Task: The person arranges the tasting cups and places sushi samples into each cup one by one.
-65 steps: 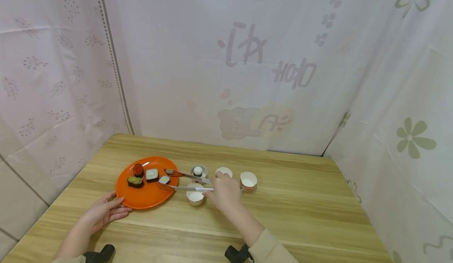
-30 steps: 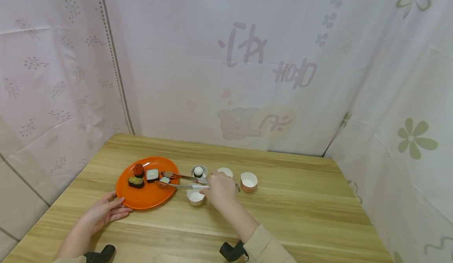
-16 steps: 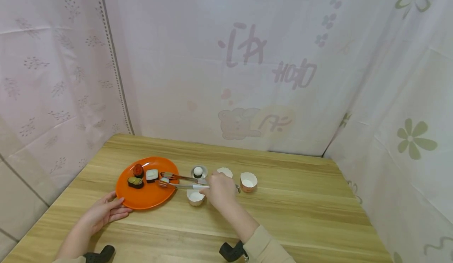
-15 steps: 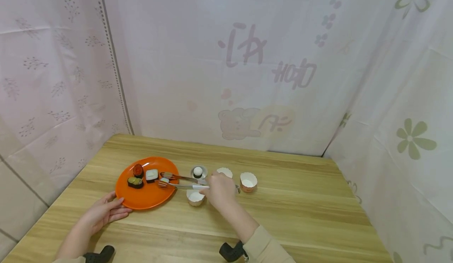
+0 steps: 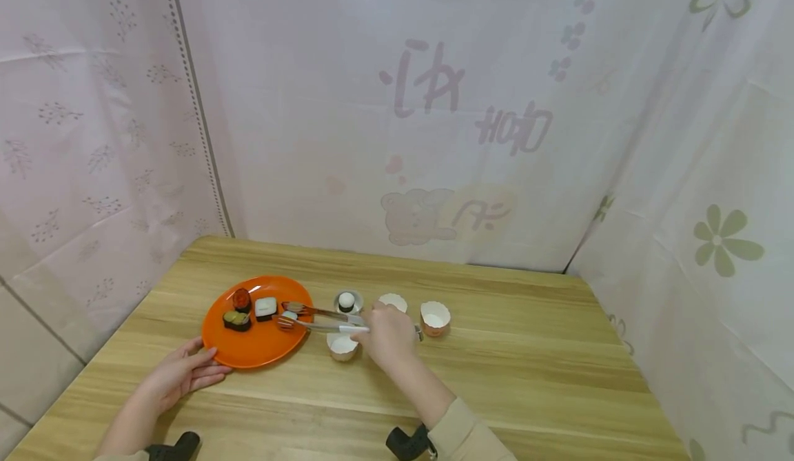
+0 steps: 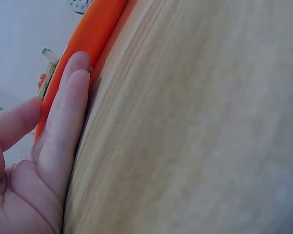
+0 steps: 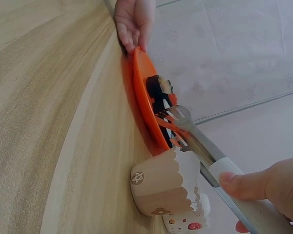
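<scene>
My left hand (image 5: 182, 371) grips the near-left rim of an orange plate (image 5: 251, 351), thumb on top and fingers along the underside. Metal tongs (image 5: 322, 328) are in my right hand (image 5: 391, 337), with their tips over the plate's right part. Between those tips is a small sushi roll (image 5: 289, 315) with a pale top, partly hidden by the tongs. Beside it lies a white-topped sushi (image 5: 266, 306). Further left are a sushi with orange-red topping (image 5: 242, 300) and one with greenish topping (image 5: 236, 320). In the right wrist view the tongs (image 7: 207, 146) reach past a cup to the plate.
A paper cup (image 5: 342, 348) stands under the tongs, another paper cup (image 5: 393, 301) behind my right hand, and a third paper cup (image 5: 435, 316) to its right. A small silvery dish (image 5: 357, 295) holds a white-topped sushi (image 5: 347, 300). Curtains surround the wooden table (image 5: 527, 364).
My right hand has shifted slightly left, and the tongs' tips have moved further over the plate and drawn together around the small roll. The left hand has stayed at the plate's rim.
</scene>
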{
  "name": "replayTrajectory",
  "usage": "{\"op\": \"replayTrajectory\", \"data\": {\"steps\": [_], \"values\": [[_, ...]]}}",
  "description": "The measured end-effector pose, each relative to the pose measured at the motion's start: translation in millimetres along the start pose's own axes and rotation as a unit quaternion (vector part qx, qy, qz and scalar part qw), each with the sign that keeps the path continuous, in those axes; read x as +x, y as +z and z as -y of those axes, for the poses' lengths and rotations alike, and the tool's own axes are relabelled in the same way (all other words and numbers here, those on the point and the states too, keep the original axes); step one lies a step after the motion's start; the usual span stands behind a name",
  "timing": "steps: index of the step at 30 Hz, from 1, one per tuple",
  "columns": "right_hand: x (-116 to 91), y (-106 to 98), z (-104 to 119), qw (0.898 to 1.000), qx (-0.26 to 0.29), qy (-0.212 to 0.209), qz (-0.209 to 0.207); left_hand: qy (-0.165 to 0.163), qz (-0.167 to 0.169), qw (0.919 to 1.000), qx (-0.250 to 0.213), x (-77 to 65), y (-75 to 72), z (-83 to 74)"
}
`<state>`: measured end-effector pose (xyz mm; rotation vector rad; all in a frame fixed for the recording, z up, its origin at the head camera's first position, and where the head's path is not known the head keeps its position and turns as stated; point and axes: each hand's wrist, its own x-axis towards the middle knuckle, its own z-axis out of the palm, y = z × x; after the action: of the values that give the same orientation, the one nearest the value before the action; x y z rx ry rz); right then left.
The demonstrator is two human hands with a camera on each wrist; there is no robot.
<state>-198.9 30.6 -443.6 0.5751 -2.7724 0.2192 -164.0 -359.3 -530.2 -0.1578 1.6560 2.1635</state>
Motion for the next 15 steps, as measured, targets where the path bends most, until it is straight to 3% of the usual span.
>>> {"op": "replayTrajectory", "data": {"steps": [15], "values": [[-4.5, -5.5, -0.7, 1.000, 0.012, -0.002, -0.012, 0.002, 0.013, 0.9999, 0.001, -2.0, 0.0, -2.7]]}}
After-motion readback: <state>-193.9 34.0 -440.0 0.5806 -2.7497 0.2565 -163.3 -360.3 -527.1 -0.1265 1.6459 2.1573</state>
